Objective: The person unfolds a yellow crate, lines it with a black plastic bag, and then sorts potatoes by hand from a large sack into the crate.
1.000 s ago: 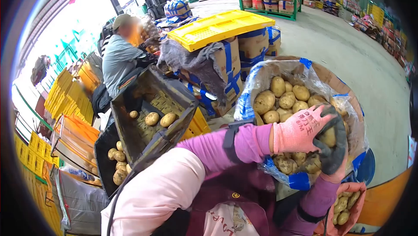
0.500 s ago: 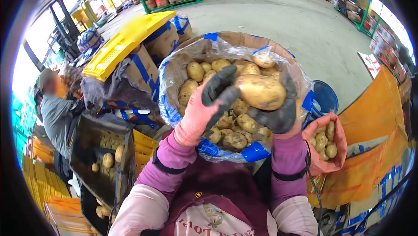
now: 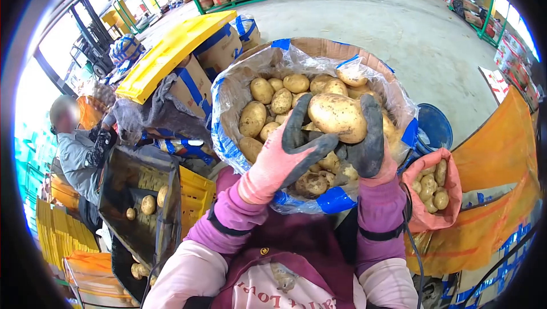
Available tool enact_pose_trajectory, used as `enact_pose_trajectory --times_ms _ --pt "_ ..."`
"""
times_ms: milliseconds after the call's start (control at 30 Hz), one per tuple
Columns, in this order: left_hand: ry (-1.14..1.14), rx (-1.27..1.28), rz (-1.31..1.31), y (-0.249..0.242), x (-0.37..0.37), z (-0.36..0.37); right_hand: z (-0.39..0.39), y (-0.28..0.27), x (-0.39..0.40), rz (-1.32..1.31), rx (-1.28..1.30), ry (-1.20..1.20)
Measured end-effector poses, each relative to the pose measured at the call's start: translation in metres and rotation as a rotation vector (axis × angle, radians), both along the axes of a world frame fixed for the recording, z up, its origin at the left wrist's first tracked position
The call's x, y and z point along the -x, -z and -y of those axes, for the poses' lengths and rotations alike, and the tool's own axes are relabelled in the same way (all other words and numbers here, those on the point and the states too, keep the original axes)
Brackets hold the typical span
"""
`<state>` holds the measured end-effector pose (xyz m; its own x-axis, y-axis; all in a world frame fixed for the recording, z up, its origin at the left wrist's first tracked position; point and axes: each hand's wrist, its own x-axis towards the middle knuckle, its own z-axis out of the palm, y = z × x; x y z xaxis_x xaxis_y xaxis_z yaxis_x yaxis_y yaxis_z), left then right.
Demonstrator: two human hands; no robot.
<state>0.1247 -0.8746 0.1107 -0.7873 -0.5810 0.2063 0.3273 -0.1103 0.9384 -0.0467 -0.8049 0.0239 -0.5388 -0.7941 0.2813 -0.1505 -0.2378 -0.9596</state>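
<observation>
A large pale-yellow potato (image 3: 337,117) with a few dark specks is held up between my gloved hands. My left hand (image 3: 299,145), in a pink glove with dark coated fingers, closes around its left end and lower edge. At its right end, my right hand (image 3: 371,146) in a matching glove presses with fingers and thumb. Under both hands stands a cardboard bin (image 3: 380,68) lined with clear plastic and edged with blue tape. Several soil-marked potatoes (image 3: 263,90) fill the bin, part of them hidden by my hands.
To the right, a pink sack (image 3: 415,216) of potatoes stands beside a blue bucket (image 3: 436,126). A dark chute (image 3: 137,181) with several potatoes lies to the left, near a person (image 3: 77,152) in grey. A yellow plastic panel (image 3: 176,52) rests on taped boxes.
My left hand has come onto the potato, which my right hand was holding. The potato has shifted slightly left and turned its broad face up. The camera view has shifted a little.
</observation>
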Motion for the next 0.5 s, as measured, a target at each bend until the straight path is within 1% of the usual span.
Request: enact_pose_trajectory --times_ms 33,67,133,167,200,233,267,300,333,400,433,467,500 --pt "-0.053 0.032 0.121 0.0 0.003 0.002 -0.002 -0.007 0.001 0.199 0.034 -0.08" --pt "-0.057 0.028 0.124 0.005 0.005 0.002 -0.004 -0.011 0.002 0.396 0.067 -0.158" --pt "-0.21 0.366 0.195 0.017 0.01 0.005 -0.004 -0.01 0.001 0.401 0.079 -0.167" --pt "-0.329 0.632 0.216 0.019 0.01 0.005 -0.004 -0.009 -0.001 0.406 0.09 -0.174" --pt "-0.326 0.628 0.215 0.024 0.01 0.008 -0.006 -0.007 -0.001 0.412 0.101 -0.183" --pt "-0.298 0.531 0.175 0.03 0.011 0.014 -0.008 -0.006 -0.001 0.411 0.098 -0.183" --pt "-0.273 0.436 0.133 0.033 0.01 0.017 -0.009 -0.004 0.0 0.527 0.208 -0.337" --pt "-0.179 0.28 0.087 0.029 0.009 0.018 -0.01 -0.004 0.001 0.641 0.324 -0.492" --pt "-0.178 0.286 0.086 0.02 0.005 0.017 -0.01 -0.005 0.002 0.64 0.33 -0.493" --pt "0.049 0.007 0.136 -0.003 -0.004 0.012 -0.008 -0.006 0.001 0.438 0.219 -0.331" --pt "0.02 -0.146 0.028 -0.001 -0.001 0.003 -0.008 -0.006 -0.001 0.341 0.157 -0.253" --pt "0.011 -0.15 0.028 0.004 0.003 0.001 -0.008 -0.005 -0.003 0.241 0.09 -0.18" --pt "-0.055 -0.05 0.013 0.012 0.007 0.001 -0.008 -0.005 -0.005 0.139 0.025 -0.109"
